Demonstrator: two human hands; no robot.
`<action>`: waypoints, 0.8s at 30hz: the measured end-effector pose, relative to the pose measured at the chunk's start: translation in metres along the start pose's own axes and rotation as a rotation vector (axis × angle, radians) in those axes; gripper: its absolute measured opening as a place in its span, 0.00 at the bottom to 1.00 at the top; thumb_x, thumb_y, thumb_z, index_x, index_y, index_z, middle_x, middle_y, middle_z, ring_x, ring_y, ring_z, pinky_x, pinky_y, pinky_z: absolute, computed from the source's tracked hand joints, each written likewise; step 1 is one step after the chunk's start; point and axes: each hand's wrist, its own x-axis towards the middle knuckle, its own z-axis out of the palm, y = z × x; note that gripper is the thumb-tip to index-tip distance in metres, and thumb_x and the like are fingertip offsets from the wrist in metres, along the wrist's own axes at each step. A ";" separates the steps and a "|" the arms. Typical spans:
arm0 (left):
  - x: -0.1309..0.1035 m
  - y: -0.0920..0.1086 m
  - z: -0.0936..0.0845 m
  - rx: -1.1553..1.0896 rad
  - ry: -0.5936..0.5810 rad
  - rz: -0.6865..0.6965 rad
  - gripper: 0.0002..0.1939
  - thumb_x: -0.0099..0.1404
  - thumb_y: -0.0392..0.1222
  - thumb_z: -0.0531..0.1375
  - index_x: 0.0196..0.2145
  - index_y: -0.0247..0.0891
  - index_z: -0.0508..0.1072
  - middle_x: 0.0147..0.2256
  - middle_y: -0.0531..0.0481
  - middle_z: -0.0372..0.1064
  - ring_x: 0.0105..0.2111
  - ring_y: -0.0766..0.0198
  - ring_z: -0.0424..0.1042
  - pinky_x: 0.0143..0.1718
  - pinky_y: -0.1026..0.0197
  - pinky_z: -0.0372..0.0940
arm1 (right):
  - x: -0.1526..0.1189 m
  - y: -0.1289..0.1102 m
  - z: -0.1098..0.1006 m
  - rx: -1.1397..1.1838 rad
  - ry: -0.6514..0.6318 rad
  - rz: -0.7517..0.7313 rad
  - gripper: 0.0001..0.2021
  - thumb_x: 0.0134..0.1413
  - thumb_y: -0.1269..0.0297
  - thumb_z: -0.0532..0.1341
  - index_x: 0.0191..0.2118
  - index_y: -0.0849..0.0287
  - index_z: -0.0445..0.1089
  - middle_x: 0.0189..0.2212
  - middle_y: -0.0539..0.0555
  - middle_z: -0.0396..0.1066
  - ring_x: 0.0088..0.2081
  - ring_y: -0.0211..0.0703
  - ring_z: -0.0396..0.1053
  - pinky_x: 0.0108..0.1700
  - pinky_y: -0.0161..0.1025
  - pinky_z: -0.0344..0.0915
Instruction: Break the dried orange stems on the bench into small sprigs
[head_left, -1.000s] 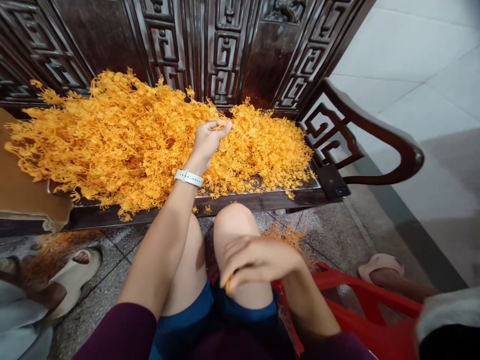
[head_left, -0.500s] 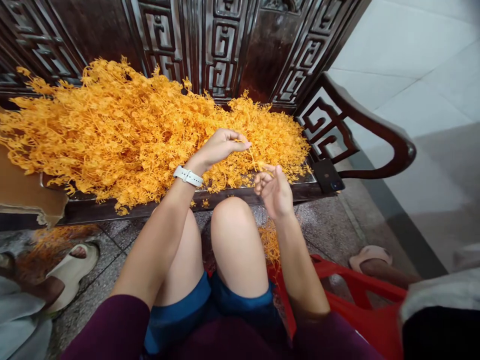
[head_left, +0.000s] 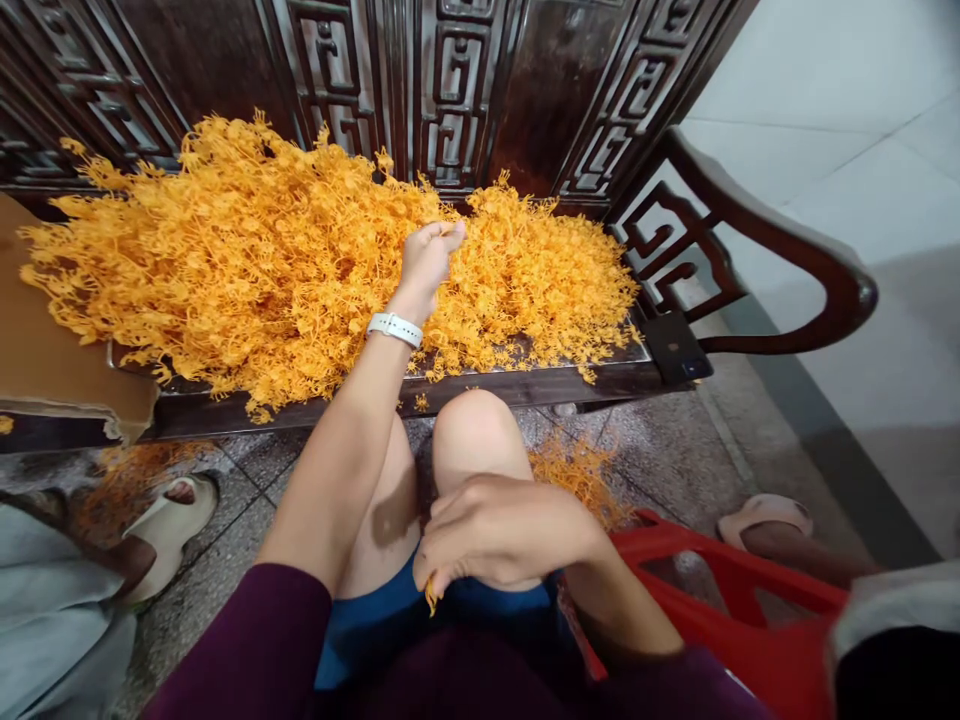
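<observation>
Dark bench [head_left: 525, 385], heaped to its back edge with orange sprigs [head_left: 247, 260]; my left hand [head_left: 425, 260] pinches together over them, contents unclear; my right hand [head_left: 491, 530] clamps an orange piece [head_left: 430, 597].

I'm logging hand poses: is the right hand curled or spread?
Curled: the right hand has its fingers bent inward, and a yellow-orange piece pokes out below them.

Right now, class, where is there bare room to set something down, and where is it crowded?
Bare floor shows between the cream slipper and the left forearm, and between the orange scraps and the pink slipper. The bench is crowded: the orange heap covers most of its seat, with a phone at the right end.
</observation>
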 end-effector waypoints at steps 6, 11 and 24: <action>-0.027 0.020 -0.004 -0.099 -0.208 -0.151 0.06 0.64 0.42 0.66 0.31 0.37 0.79 0.31 0.49 0.70 0.26 0.71 0.64 0.25 0.65 0.53 | -0.035 0.022 -0.044 0.555 1.085 -0.023 0.14 0.65 0.48 0.65 0.34 0.52 0.77 0.23 0.49 0.69 0.24 0.38 0.63 0.28 0.37 0.67; -0.046 0.026 0.006 -0.065 -0.251 -0.125 0.10 0.63 0.47 0.69 0.32 0.38 0.82 0.40 0.48 0.74 0.24 0.74 0.57 0.23 0.65 0.50 | -0.037 0.037 -0.059 0.967 1.542 -0.069 0.05 0.55 0.72 0.68 0.38 0.58 0.74 0.22 0.43 0.59 0.23 0.30 0.56 0.26 0.28 0.60; -0.070 0.017 0.034 -0.246 -0.554 -0.259 0.12 0.54 0.45 0.77 0.32 0.36 0.83 0.35 0.48 0.78 0.36 0.67 0.75 0.35 0.64 0.67 | -0.010 0.050 -0.080 0.095 1.726 0.002 0.14 0.59 0.59 0.72 0.44 0.53 0.69 0.33 0.48 0.71 0.30 0.34 0.65 0.31 0.33 0.64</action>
